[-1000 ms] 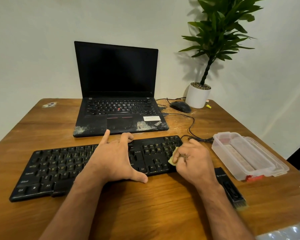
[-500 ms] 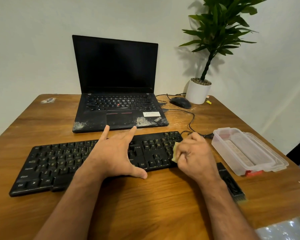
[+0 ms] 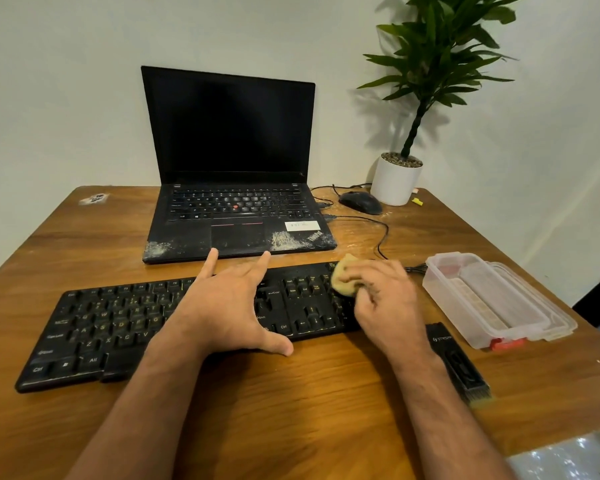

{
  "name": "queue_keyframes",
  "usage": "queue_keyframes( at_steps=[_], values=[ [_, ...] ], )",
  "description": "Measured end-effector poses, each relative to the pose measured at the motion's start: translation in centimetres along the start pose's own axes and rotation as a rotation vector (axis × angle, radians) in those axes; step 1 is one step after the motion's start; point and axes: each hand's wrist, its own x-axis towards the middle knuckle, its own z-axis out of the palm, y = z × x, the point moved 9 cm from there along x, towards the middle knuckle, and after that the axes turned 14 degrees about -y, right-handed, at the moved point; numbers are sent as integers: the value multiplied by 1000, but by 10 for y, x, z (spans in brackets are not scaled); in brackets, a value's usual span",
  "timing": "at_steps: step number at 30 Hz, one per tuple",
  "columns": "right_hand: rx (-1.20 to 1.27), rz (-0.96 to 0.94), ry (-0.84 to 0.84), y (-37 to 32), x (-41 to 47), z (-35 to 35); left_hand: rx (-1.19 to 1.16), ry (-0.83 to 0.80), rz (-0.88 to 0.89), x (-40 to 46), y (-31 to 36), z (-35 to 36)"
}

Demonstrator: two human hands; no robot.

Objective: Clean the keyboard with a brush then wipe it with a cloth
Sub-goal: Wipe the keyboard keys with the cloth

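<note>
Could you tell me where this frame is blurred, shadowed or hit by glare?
Head view: the right hand with the yellow cloth is motion-blurred; the plant casts a soft shadow on the wall; glare whitens the bottom right corner; wide-angle distortion bows the table edges.

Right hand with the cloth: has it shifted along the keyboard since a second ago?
Yes. The right hand has carried the cloth away from the person, from the keyboard's near edge up to its far right corner.
</note>
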Motion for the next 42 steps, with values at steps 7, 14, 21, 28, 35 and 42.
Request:
queue_keyframes(
  at_steps=[7, 14, 21, 28, 35, 42],
  values=[
    [-143, 276, 14, 25, 15, -4, -4, -2, 0, -1, 1, 0],
    [-126, 118, -98, 7, 27, 12, 11, -6, -4, 2, 0, 0],
    [-92, 27, -103, -6, 29, 15, 19, -2, -3, 3, 1, -1],
    [0, 136, 57, 12, 31, -6, 18, 3, 13, 2, 1, -1],
    [-80, 275, 134, 20, 27, -16, 29, 9, 8, 3, 1, 0],
    [-110, -42, -203, -36, 45, 23, 40, 26, 3, 3, 1, -1]
  ],
)
